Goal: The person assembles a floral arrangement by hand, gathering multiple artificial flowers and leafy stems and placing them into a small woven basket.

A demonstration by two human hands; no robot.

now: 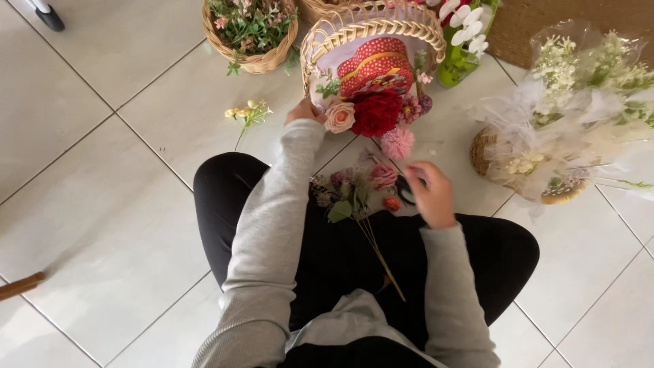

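The left hand (304,110), just above the middle of the frame, is closed on the lower left rim of a pale woven wicker basket with a looped edge (371,27), which stands tilted up towards the camera. The right hand (429,194), a little right of centre, is curled around a small dark tool (405,189) that looks like scissors; the fingers hide most of it, so how firmly it is clenched cannot be told.

Inside the basket sits a red patterned hat-shaped piece with a gold band (375,67). Along the basket's lower edge are a peach rose (339,117), a large dark red bloom (377,114) and a fluffy pink flower (397,142), touching one another.

Between the two hands, on the person's lap and the floor, lies a loose bunch of pink and mauve artificial flowers with long tan stems (357,194), its stems running down over black trousers (225,197).

On the white tiled floor (102,204), a small yellow sprig (246,114) lies left of the left hand. A round wicker bowl of green and pink foliage (251,31) stands at upper left. At right, a basket wrapped in white tulle with white flowers (545,143) stands well apart from the right hand. White orchids in a green holder (463,41) are at the top.
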